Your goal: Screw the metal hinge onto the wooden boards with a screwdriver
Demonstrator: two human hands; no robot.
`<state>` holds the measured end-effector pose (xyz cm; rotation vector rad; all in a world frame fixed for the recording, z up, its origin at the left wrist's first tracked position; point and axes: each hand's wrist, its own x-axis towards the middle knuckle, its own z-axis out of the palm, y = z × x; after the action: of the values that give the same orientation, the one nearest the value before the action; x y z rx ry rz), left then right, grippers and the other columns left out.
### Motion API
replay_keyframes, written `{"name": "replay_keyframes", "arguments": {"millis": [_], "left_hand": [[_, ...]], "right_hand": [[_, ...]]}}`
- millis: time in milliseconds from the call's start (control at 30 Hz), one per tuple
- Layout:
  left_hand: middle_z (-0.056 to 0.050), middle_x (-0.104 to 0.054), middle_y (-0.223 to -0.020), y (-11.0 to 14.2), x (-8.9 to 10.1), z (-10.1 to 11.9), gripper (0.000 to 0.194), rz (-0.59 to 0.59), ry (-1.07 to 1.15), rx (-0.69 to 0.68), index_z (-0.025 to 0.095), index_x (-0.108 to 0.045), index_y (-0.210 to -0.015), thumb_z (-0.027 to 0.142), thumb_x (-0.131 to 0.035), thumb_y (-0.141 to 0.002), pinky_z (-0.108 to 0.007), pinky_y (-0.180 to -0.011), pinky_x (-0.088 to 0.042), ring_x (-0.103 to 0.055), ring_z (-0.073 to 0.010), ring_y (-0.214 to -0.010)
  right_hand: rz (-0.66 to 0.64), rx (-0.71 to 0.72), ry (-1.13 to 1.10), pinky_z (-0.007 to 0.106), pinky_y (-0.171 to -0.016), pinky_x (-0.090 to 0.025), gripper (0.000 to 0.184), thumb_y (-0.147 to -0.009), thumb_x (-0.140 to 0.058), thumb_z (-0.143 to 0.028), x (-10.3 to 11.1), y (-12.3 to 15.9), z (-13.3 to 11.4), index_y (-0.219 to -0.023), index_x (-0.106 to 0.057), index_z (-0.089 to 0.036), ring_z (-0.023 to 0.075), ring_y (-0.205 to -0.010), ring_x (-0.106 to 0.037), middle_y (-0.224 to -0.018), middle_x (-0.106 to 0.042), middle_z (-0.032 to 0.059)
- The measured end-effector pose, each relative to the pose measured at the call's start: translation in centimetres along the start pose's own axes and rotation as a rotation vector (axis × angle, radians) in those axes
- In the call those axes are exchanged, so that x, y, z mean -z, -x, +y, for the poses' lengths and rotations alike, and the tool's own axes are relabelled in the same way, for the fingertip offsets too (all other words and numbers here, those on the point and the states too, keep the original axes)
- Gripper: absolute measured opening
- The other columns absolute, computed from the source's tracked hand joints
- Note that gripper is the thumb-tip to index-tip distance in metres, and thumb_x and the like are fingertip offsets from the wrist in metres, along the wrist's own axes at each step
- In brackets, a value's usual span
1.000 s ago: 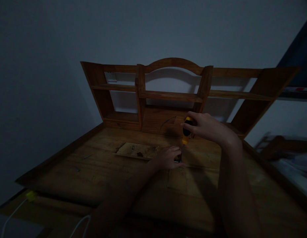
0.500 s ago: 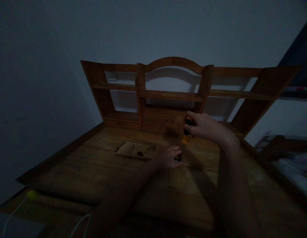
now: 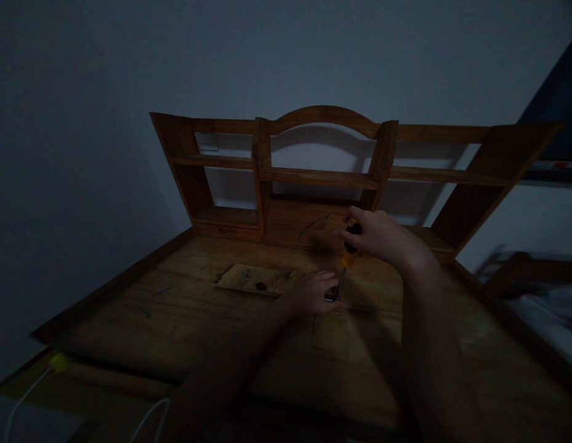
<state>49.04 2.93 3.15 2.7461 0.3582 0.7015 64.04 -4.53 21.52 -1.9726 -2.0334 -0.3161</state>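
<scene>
One digit of the right hand [image 3: 375, 232] has straightened since the earlier frame, that hand gripping one yellow-and-black-handled metal screwdriver [image 3: 348, 256], tip down, over the brown wooden table [image 3: 184, 267], while the left hand [image 3: 313, 291] pinches one small shiny metal piece [image 3: 330, 299] (too dark to identify).

Your left hand [image 3: 310, 293], right hand [image 3: 382, 234] bare; your forearms [image 3: 431, 344] bare too, slim, lower parts dim and blurred.
</scene>
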Motion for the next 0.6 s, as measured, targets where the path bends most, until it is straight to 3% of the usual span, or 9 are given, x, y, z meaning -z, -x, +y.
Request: {"name": "replay_keyframes", "arguments": {"millis": [133, 267, 367, 600], "left_hand": [[-0.009, -0.063, -0.104, 0.0, -0.2, -0.1, 0.039, 0.01, 0.001, 0.001, 0.019, -0.063, -0.103, 0.052, -0.064, -0.084, -0.036, -0.089, -0.048, -0.06, -0.0248, -0.101], [-0.009, -0.063, -0.105, 0.2, -0.3, -0.2, 0.039, 0.011, -0.001, 0.004, 0.018, -0.063, -0.101, 0.053, -0.064, -0.084, -0.036, -0.09, -0.047, -0.059, -0.0253, -0.103], [-0.009, -0.063, -0.107, 0.2, -0.3, -0.3, 0.04, 0.008, 0.007, 0.001, 0.018, -0.063, -0.103, 0.054, -0.063, -0.084, -0.037, -0.091, -0.047, -0.059, -0.0252, -0.105], [-0.009, -0.063, -0.109, 0.2, -0.2, -0.2, 0.041, -0.001, 0.008, 0.005, 0.019, -0.063, -0.108, 0.053, -0.063, -0.085, -0.037, -0.093, -0.047, -0.059, -0.0254, -0.106]], "right_hand": [[0.012, -0.047, 0.076, 0.033, -0.062, -0.04, 0.048, -0.085, -0.049, -0.06, 0.4, 0.4, -0.4, -0.109, -0.056, -0.019, 0.0301, -0.085, -0.065, -0.09, -0.069, 0.0121], [-0.078, 0.076, -0.099, 0.029, -0.066, -0.042, 0.029, -0.084, -0.053, -0.04, 1.1, 0.6, -0.1, -0.106, -0.055, -0.021, 0.0235, -0.083, -0.065, -0.096, -0.069, 0.0079], [-0.071, 0.084, -0.122, 0.029, -0.067, -0.042, 0.024, -0.084, -0.051, -0.034, 1.0, 0.5, 0.1, -0.104, -0.055, -0.021, 0.0227, -0.081, -0.064, -0.094, -0.069, 0.0075], [0.003, 0.014, 0.007, 0.032, -0.064, -0.041, 0.037, -0.085, -0.052, -0.053, 0.2, 0.0, 0.2, -0.101, -0.055, -0.019, 0.0273, -0.079, -0.064, -0.086, -0.068, 0.0104]]}}
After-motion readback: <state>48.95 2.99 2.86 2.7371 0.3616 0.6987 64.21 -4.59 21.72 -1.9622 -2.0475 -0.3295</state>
